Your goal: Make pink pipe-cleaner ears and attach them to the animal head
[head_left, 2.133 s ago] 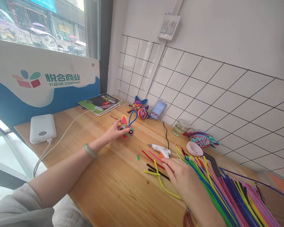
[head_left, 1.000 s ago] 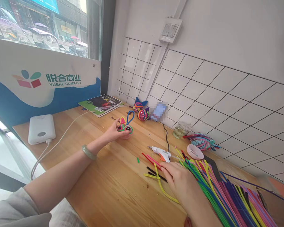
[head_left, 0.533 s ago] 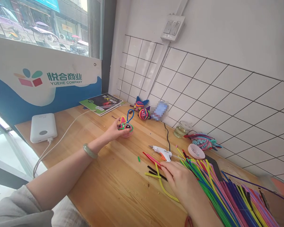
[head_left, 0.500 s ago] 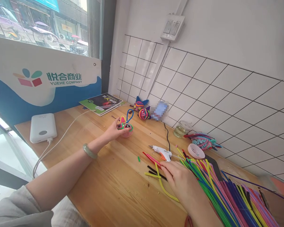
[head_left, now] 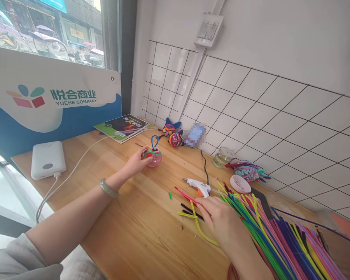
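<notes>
My left hand (head_left: 135, 162) reaches far across the wooden table (head_left: 128, 217) and grips a small round pipe-cleaner figure (head_left: 153, 154), pink at the bottom with a blue loop on top. My right hand (head_left: 221, 221) lies flat, fingers stretched, on the near end of a big fan of coloured pipe cleaners (head_left: 282, 237). Its fingertips touch short cut pieces: pink, black and a bent yellow pipe cleaner (head_left: 196, 223). A white hot glue gun (head_left: 197, 185) lies just beyond the fingers.
A white power bank (head_left: 47, 159) with cable sits at the far left, a magazine (head_left: 121, 127) beyond it. Two finished figures (head_left: 172, 134), a glass jar (head_left: 223, 157), a woven piece (head_left: 247, 171) and a pink dish (head_left: 239, 183) line the tiled wall. Red scissor handles (head_left: 231, 272) lie near my right wrist.
My left hand has turned the figure in place, so its pink underside now faces me and the blue loop stands upright. My right hand has barely shifted on the pipe cleaners.
</notes>
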{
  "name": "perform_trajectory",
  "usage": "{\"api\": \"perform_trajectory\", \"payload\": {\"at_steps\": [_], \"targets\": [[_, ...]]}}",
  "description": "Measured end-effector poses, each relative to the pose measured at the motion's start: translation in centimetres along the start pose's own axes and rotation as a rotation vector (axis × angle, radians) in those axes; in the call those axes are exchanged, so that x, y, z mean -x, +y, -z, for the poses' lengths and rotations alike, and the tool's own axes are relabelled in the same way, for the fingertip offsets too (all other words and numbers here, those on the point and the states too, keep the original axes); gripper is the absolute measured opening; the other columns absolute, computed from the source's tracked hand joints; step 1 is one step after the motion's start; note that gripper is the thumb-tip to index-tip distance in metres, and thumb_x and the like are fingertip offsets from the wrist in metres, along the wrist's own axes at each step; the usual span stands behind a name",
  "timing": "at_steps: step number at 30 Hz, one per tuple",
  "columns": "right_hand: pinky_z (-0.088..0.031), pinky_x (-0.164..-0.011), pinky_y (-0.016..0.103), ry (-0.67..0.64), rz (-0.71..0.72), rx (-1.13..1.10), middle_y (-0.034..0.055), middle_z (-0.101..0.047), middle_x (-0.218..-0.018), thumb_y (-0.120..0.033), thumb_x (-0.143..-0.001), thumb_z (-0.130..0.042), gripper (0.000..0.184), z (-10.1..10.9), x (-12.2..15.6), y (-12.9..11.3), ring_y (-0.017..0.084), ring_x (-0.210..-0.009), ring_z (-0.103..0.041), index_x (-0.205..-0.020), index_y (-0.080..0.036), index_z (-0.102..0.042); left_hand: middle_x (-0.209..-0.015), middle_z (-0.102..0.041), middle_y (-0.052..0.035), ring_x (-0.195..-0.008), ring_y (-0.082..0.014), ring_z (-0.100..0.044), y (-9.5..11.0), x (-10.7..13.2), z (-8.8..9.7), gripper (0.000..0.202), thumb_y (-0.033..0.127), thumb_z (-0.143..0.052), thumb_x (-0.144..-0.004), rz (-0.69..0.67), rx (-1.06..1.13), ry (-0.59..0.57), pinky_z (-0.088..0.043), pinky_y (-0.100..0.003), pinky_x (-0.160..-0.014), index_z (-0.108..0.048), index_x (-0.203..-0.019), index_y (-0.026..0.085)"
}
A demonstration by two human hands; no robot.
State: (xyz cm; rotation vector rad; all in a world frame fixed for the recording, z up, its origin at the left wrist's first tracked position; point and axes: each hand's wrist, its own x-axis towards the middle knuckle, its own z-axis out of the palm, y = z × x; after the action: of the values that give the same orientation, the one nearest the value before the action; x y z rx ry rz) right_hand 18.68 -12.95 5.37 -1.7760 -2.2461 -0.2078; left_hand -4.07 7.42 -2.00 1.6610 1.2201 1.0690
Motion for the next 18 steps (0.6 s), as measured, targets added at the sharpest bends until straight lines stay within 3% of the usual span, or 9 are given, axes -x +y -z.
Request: {"api": "perform_trajectory", "payload": {"at_steps": [9,16,18], "targets": [[-0.043,-0.064,0.027,0.001,0.02,0.003,0.0046,-0.065,-0.077,-0.018,-0.085,-0.041,0.022,-0.13,0.06,0.23,0.017,-0.072,-0.059,-0.088,-0.021,-0.062,-0.106,-0.056,-0.0063,-0.092,-0.0227,-0.055,0.21,0.52,-0.21,0.082,0.043,-0.066,-0.059,-0.038,-0.055,0.015,-0.044,-0.033,-0.079,-0.027,-0.128,0.021],[-0.043,-0.065,0.028,-0.019,0.022,0.011,0.0047,-0.064,-0.078,-0.019,-0.085,-0.041,0.022,-0.12,0.1,0.43,0.018,-0.072,-0.058,-0.091,-0.021,-0.061,-0.109,-0.054,-0.0082,-0.092,-0.0222,-0.056,0.06,0.4,-0.26,0.089,0.047,-0.068,-0.055,-0.022,-0.065,0.016,-0.044,-0.032,-0.078,-0.026,-0.129,0.02],[-0.043,-0.065,0.028,-0.016,0.026,0.009,0.0048,-0.064,-0.079,-0.019,-0.085,-0.041,0.022,-0.01,0.07,0.4,0.018,-0.072,-0.058,-0.09,-0.021,-0.061,-0.112,-0.052,-0.0099,-0.097,-0.0237,-0.053,0.68,0.69,-0.11,0.088,0.049,-0.068,-0.056,-0.043,-0.096,0.07,-0.042,-0.032,-0.081,-0.028,-0.128,0.019]]}}
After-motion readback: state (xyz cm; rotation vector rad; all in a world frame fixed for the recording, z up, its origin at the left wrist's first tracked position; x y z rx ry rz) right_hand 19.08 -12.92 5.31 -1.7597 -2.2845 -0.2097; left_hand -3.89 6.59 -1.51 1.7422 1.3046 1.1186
